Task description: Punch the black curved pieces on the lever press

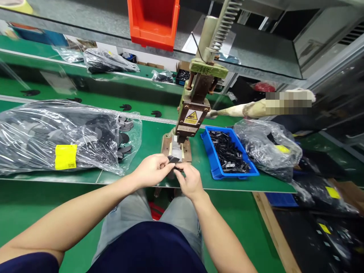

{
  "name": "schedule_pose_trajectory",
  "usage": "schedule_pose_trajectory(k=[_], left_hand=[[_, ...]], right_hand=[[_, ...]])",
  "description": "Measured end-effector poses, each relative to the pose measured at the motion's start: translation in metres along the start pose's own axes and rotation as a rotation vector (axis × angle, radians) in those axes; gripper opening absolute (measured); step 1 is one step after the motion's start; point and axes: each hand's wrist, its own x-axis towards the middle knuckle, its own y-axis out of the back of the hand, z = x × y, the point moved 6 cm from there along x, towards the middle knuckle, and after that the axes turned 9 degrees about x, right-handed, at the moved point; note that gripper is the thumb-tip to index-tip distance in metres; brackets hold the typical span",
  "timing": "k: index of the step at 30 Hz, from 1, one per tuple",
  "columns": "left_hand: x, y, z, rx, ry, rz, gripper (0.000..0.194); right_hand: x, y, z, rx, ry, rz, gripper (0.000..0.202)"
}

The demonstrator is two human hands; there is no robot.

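My left hand (153,169) pinches a small dark flat part (173,159) between thumb and fingers, just in front of the press base. Close against it, my right hand (189,179) is closed with thumb and forefinger together at the part's right end; what lies between those fingertips is mostly hidden. Behind the hands stands a hand press (192,117) with a yellow warning label, its ram above a pale metal fixture (176,151). To the right, a blue tray (212,163) holds many small black plastic pieces (229,149).
A clear bag (93,113) of dark curved parts lies left. Another bag (267,148) sits right of the tray. The press's wrapped lever (241,110) sticks out rightward. An orange bin (153,36) hangs overhead at the shelf edge. Several dark parts (156,113) lie behind the press.
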Motion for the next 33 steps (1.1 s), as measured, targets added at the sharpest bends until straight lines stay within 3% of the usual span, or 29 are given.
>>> schedule_pose_trajectory(k=[3, 9, 14, 17, 19, 23, 25, 30, 33], left_hand=[[0.001, -0.006, -0.004, -0.085, 0.052, -0.033, 0.048], [0.009, -0.031, -0.015, -0.524, 0.121, -0.282, 0.057], [0.009, -0.025, -0.012, -0.695, 0.139, -0.173, 0.044], [0.003, -0.037, -0.005, -0.824, 0.16, -0.352, 0.047], [0.0, -0.041, -0.003, -0.832, 0.16, -0.385, 0.046], [0.002, -0.047, -0.01, -0.809, 0.17, -0.358, 0.046], [0.007, -0.049, -0.025, -0.77, 0.178, -0.322, 0.048], [0.021, -0.039, -0.1, -0.393, 0.214, 0.096, 0.051], [0.02, -0.044, -0.13, -0.231, 0.217, 0.174, 0.049]], right_hand=[[-0.002, 0.004, -0.003, 0.033, 0.029, 0.017, 0.014], [-0.011, 0.012, -0.008, 0.144, 0.039, 0.085, 0.015], [-0.017, 0.02, -0.004, 0.226, -0.044, 0.129, 0.013], [-0.015, 0.024, -0.003, 0.267, -0.104, 0.071, 0.013], [-0.014, 0.027, -0.003, 0.281, -0.161, 0.033, 0.013], [-0.01, 0.033, -0.003, 0.287, -0.285, -0.019, 0.018], [-0.005, 0.038, 0.0, 0.265, -0.334, -0.037, 0.02], [0.03, 0.074, 0.032, 0.097, -0.407, -0.013, 0.018], [0.07, 0.111, 0.07, -0.081, -0.425, 0.032, 0.02]])
